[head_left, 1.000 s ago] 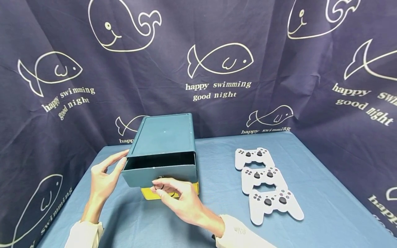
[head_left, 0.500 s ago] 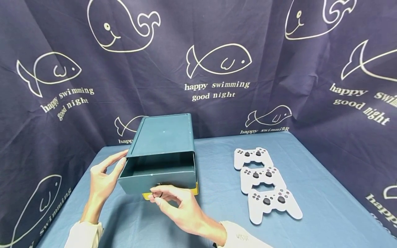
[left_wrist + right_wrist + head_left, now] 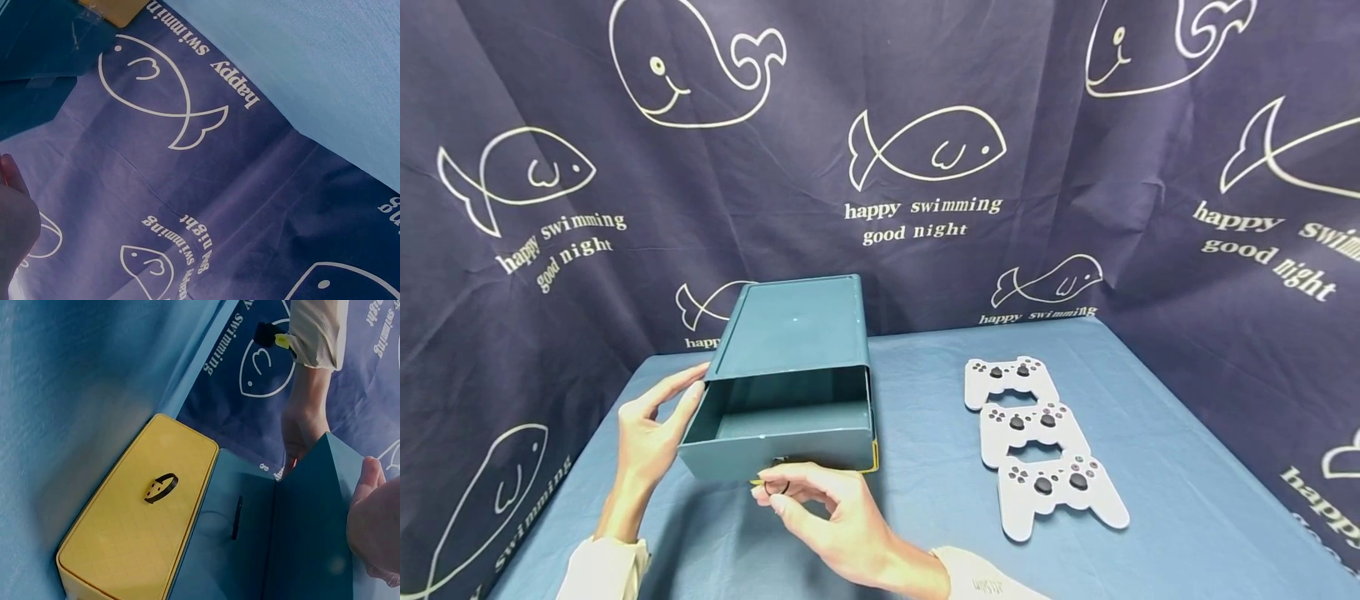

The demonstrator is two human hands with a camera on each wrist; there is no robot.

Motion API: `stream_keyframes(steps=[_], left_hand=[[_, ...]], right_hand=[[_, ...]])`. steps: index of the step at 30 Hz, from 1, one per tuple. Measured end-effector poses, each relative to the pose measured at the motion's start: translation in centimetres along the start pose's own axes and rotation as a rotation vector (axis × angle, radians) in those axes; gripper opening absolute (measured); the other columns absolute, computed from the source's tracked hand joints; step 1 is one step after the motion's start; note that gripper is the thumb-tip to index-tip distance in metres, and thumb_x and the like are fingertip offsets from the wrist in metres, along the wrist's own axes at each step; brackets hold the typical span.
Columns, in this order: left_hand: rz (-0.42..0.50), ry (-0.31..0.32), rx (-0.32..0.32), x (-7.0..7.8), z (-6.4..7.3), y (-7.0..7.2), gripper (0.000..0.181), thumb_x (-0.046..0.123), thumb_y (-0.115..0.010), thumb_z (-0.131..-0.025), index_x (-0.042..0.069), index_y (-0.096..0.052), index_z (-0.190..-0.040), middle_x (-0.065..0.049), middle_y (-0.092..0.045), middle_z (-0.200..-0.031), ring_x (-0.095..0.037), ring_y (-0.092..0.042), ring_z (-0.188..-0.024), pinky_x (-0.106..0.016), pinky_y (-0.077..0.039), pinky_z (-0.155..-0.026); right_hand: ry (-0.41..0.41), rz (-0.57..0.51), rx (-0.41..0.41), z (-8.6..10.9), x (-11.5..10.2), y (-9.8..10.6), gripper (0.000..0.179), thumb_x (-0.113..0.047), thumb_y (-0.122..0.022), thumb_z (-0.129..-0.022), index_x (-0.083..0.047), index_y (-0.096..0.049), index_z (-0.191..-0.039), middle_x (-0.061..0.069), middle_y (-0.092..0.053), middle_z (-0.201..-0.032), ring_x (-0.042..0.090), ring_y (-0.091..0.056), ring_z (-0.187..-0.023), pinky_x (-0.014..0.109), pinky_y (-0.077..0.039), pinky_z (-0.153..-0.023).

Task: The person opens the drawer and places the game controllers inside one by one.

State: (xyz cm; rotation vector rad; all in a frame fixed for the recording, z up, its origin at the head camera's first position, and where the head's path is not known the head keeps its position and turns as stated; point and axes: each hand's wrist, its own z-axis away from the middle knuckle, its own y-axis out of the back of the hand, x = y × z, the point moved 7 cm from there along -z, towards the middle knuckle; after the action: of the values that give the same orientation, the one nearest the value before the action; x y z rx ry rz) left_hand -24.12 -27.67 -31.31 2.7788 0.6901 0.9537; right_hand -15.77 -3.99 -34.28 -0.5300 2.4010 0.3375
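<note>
A teal drawer cabinet (image 3: 793, 325) stands on the table, its top drawer (image 3: 775, 454) pulled well out so that the inside shows. My right hand (image 3: 850, 521) pinches the small black ring handle (image 3: 777, 487) on that drawer's front between thumb and fingers. Against the cabinet's left side rests my left hand (image 3: 651, 433), thumb by the front edge and fingers fairly straight along the wall. In the right wrist view, a yellow drawer front (image 3: 140, 519) with a black handle (image 3: 164, 487) lies beyond a closed teal drawer front (image 3: 219, 550). The head view hides most of the yellow.
Three white game controllers, the far one (image 3: 1009, 385), the middle one (image 3: 1033, 433) and the near one (image 3: 1060, 500), lie in an overlapping row to the right on the blue tablecloth (image 3: 925, 400). A dark fish-print curtain (image 3: 925, 275) borders the table behind and at both sides.
The top drawer has slid further out toward me, showing more of its inside and covering more of the yellow front. My right hand moved back with the handle; my left hand stayed put.
</note>
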Motion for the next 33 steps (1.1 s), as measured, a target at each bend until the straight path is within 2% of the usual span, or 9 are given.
stream_keyframes(steps=[11,18,25,28,33], left_hand=[[0.008,-0.006,0.005,-0.3,0.0,0.0,0.035,-0.017,-0.07,-0.087,-0.005,-0.074,-0.12,0.0,-0.076,-0.115,-0.002,-0.07,-0.105,-0.016,-0.047,-0.095],[0.01,0.002,0.004,0.1,-0.1,0.0,0.034,-0.016,-0.069,-0.089,-0.005,-0.074,-0.12,0.004,-0.076,-0.115,-0.003,-0.07,-0.106,-0.017,-0.048,-0.095],[0.015,0.026,-0.008,-0.2,0.0,0.0,0.033,-0.015,-0.068,-0.09,-0.004,-0.075,-0.121,0.011,-0.074,-0.116,-0.004,-0.07,-0.105,-0.019,-0.048,-0.095],[0.011,0.018,-0.006,-0.3,0.0,0.0,0.033,-0.015,-0.068,-0.09,-0.005,-0.074,-0.121,0.009,-0.075,-0.116,-0.004,-0.07,-0.106,-0.019,-0.048,-0.095],[0.011,0.024,-0.004,-0.1,0.0,-0.1,0.031,-0.013,-0.068,-0.091,-0.005,-0.075,-0.12,0.01,-0.075,-0.115,-0.004,-0.07,-0.106,-0.018,-0.048,-0.095]], right_hand=[[-0.01,-0.03,0.006,1.1,-0.4,-0.5,0.029,0.011,-0.061,-0.097,0.005,-0.065,-0.125,0.021,-0.075,-0.106,0.024,-0.075,-0.099,0.038,-0.061,-0.081],[0.035,-0.001,-0.014,1.7,-0.8,-1.0,0.033,0.015,-0.062,-0.094,0.006,-0.064,-0.125,0.021,-0.075,-0.106,0.023,-0.075,-0.096,0.037,-0.061,-0.079],[0.104,0.036,-0.024,1.8,-1.4,-1.5,0.035,0.02,-0.064,-0.089,0.008,-0.064,-0.121,0.022,-0.075,-0.101,0.024,-0.076,-0.095,0.032,-0.061,-0.077],[0.132,0.046,-0.023,1.8,-1.7,-1.6,0.035,0.022,-0.064,-0.087,0.01,-0.064,-0.119,0.023,-0.074,-0.099,0.025,-0.076,-0.094,0.031,-0.061,-0.076],[0.128,0.019,-0.017,2.0,-1.7,-1.7,0.035,0.023,-0.063,-0.087,0.01,-0.064,-0.12,0.024,-0.074,-0.1,0.026,-0.076,-0.094,0.033,-0.061,-0.076]])
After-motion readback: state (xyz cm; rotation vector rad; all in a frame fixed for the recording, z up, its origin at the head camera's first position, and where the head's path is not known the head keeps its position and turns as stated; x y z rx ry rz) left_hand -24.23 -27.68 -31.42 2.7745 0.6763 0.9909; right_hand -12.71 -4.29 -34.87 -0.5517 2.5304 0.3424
